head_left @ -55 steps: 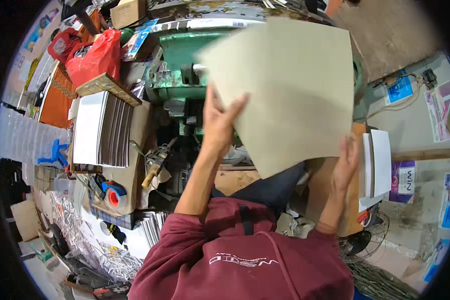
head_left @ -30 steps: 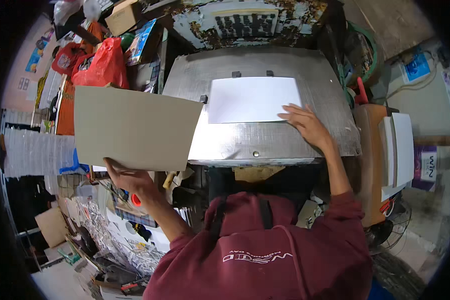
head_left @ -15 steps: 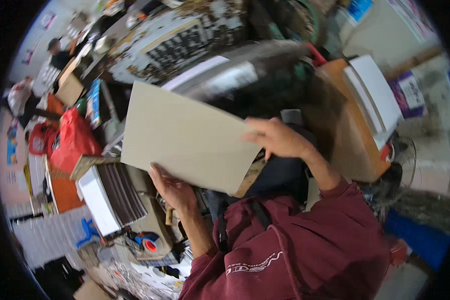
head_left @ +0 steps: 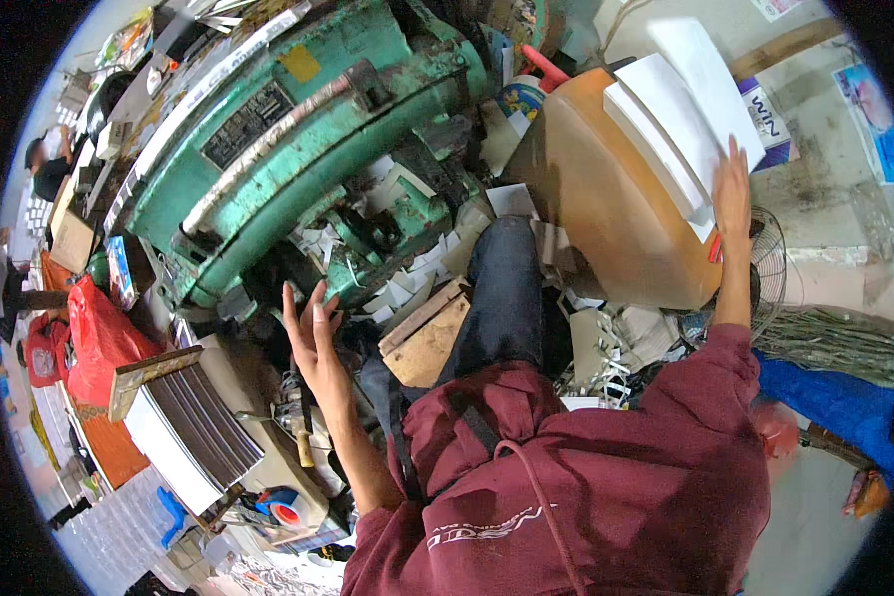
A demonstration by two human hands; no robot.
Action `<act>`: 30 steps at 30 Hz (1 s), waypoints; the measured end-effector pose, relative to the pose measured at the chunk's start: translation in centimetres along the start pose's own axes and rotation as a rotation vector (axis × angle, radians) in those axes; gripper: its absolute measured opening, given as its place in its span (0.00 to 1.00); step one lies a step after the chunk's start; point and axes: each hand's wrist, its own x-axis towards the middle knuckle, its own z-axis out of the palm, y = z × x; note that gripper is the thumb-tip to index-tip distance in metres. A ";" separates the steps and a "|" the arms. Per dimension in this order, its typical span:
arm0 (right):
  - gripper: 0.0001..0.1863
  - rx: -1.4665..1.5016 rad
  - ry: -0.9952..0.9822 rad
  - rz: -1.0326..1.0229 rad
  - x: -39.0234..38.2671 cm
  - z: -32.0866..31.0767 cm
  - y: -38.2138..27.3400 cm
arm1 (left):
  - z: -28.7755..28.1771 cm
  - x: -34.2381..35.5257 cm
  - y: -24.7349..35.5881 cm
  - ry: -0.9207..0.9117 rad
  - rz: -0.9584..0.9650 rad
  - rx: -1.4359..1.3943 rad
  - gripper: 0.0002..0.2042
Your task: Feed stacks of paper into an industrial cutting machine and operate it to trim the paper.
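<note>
As the right hand [head_left: 733,211] overlaps white rectangular paper sheets [head_left: 700,94] right of the green metal machine [head_left: 368,159], a nudge could skew them; left hand [head_left: 320,350]: fingers apart; right: can't tell.

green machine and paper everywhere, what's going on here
A person in a maroon hoodie has the right hand at the edge of a white sheet, by more white sheets on a brown stand; whether it grips the sheet can't be made out. The left hand is open and empty, near the green machine. Another stack of sheets is off to the left.
</note>
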 end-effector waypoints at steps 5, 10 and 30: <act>0.22 0.257 -0.289 0.211 -2.7 3.0 1.2 | -0.4 0.0 -0.5 -0.022 0.011 0.042 0.27; 0.24 0.441 -0.502 0.270 0.3 1.2 2.2 | -1.2 0.0 -1.2 -0.034 -0.021 0.071 0.26; 0.17 0.144 0.094 0.025 6.6 -7.9 1.2 | -4.9 7.0 9.4 0.071 0.560 0.553 0.22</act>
